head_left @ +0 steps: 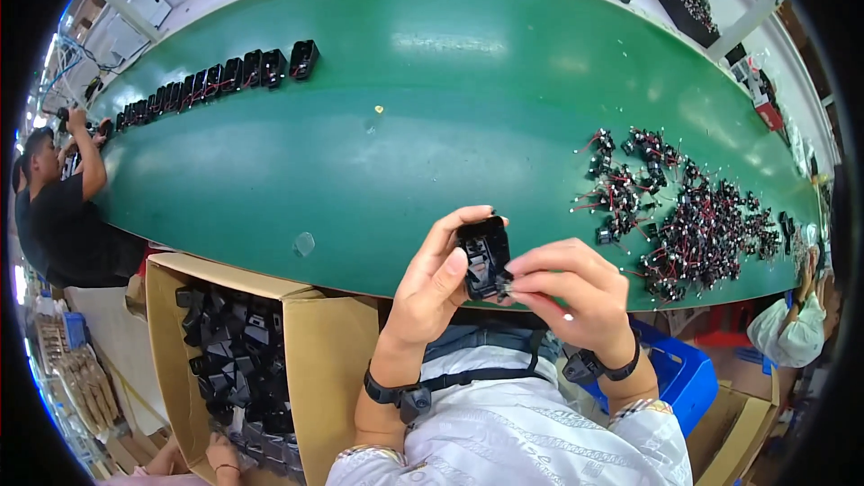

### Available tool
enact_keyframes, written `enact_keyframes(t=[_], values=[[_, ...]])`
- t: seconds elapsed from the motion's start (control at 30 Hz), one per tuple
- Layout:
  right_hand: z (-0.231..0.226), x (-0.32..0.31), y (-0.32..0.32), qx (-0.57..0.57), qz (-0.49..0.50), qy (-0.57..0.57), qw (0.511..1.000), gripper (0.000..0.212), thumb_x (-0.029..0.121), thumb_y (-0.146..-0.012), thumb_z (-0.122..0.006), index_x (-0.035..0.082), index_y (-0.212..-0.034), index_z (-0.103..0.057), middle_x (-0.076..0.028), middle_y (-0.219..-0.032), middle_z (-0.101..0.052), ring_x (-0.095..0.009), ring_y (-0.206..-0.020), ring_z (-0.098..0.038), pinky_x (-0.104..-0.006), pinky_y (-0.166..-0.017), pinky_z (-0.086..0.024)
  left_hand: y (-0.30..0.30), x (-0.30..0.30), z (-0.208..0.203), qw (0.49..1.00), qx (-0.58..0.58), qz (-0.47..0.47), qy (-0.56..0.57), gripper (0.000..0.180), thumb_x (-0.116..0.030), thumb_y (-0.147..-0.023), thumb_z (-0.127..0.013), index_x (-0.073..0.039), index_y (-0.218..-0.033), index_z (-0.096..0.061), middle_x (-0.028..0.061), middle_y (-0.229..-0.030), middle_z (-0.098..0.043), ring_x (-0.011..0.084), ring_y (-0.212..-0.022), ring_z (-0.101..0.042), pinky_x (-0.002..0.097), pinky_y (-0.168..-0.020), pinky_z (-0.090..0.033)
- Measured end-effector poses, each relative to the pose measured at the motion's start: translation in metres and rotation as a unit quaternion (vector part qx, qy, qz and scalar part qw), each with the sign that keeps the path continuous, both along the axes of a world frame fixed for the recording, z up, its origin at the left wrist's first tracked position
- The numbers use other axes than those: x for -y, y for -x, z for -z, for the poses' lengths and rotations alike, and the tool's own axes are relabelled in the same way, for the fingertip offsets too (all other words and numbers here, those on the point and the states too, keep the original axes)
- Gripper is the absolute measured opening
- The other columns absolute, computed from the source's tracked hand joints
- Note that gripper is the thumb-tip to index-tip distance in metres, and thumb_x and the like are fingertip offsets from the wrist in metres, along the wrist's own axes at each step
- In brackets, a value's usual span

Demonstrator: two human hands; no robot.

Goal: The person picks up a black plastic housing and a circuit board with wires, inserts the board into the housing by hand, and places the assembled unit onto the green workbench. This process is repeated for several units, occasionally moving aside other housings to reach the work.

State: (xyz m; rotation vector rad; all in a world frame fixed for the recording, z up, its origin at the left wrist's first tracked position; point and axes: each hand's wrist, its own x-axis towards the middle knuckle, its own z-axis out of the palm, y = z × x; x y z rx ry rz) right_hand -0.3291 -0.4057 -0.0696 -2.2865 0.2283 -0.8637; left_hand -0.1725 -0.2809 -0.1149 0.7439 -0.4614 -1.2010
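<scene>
- The housing [484, 257] is a small black plastic shell, boxy, with an open face turned to the camera; inside it some lighter metal parts show, too small to tell exactly. It is held up in the air, just before the near edge of the worktop [432, 117].
- The left hand [434, 288] grasps the housing from the left side, thumb on its front and fingers behind its top.
- The right hand [569, 286] is pinched at the lower right corner of the housing, fingertips closed on something very small there (I cannot tell what, perhaps a contact or a wire end).
- What could go wrong, in my judgement: the small part may slip from the pinch, because the grip is only by fingertips, and it could fall between the worktop and the lap. Also the housing may turn in the left hand if the right hand pushes too hard.
- To the right on the green worktop lies a pile of wired parts [697, 225], black with red wires, well apart from the hands.
- At far left a row of black housings [216, 83] stands in line, near another person [63, 216].
- Below left, a cardboard box [324, 351] holds many more black shells.
- A blue crate [679, 373] is under the right wrist.
</scene>
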Motion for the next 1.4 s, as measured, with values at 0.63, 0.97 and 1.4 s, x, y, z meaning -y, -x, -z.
enact_keyframes(t=[0.63, 0.97, 1.4], values=[[0.003, -0.015, -0.011, -0.010, 0.037, 0.054, 0.998, 0.026, -0.001, -0.061, -0.086, 0.005, -0.084, -0.073, -0.006, -0.100, -0.068, -0.028, -0.089, -0.065, -0.0390, -0.077, -0.054, 0.005, -0.002, 0.009, 0.988, 0.143, -0.046, 0.038, 0.056, -0.032, -0.104, -0.064, 0.003, -0.144, -0.049, 0.0123, -0.120, -0.060, 0.0128, -0.083, -0.066, 0.0267, -0.065, -0.058], [0.010, -0.007, -0.009, -0.040, 0.015, 0.037, 0.998, 0.025, -0.003, -0.063, -0.083, 0.003, -0.084, -0.070, -0.009, -0.106, -0.064, -0.032, -0.095, -0.061, -0.0416, -0.080, -0.053, 0.006, 0.000, 0.009, 0.988, 0.145, -0.027, -0.041, 0.048, -0.021, -0.099, -0.072, 0.001, -0.139, -0.058, 0.0087, -0.124, -0.055, 0.0137, -0.108, -0.056, 0.0278, -0.086, -0.053], [0.030, -0.019, -0.009, -0.032, 0.098, -0.024, 0.994, 0.022, 0.001, -0.068, -0.084, 0.005, -0.085, -0.072, -0.008, -0.108, -0.065, -0.027, -0.091, -0.060, -0.0374, -0.072, -0.050, 0.031, 0.015, 0.027, 0.965, 0.191, -0.174, -0.050, 0.034, -0.021, -0.105, -0.056, 0.001, -0.131, -0.061, 0.0075, -0.114, -0.060, 0.0095, -0.094, -0.053, 0.0245, -0.087, -0.044]])
